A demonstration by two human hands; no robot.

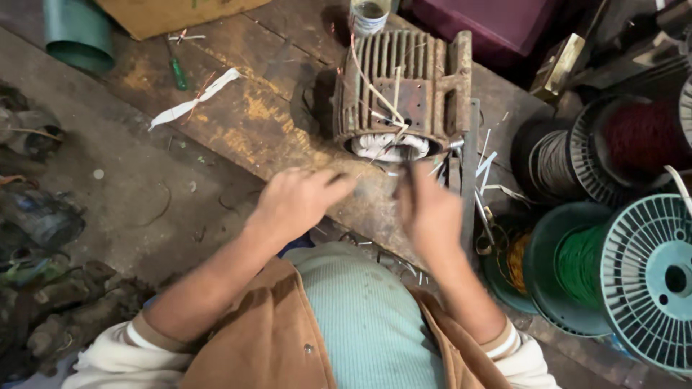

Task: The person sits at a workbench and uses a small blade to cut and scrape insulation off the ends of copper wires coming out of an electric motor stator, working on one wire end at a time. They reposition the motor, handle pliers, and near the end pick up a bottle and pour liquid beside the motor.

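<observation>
A rusty finned motor housing (404,86) lies on a worn wooden bench (245,115), its open end with white-wrapped windings (389,146) facing me. Thin pale wires trail from the windings over the housing. My left hand (299,202) hovers just in front of the opening, fingers loosely curled; what it holds is blurred. My right hand (427,209) is closed around a thin dark tool or wire pointing up toward the windings.
Spools of wire stand at the right: a green one (577,263), a dark red one (641,137), a grey one (551,162). A white strip (194,101) and a green-handled screwdriver (177,72) lie on the bench. Scrap motor parts (36,216) lie on the floor at left.
</observation>
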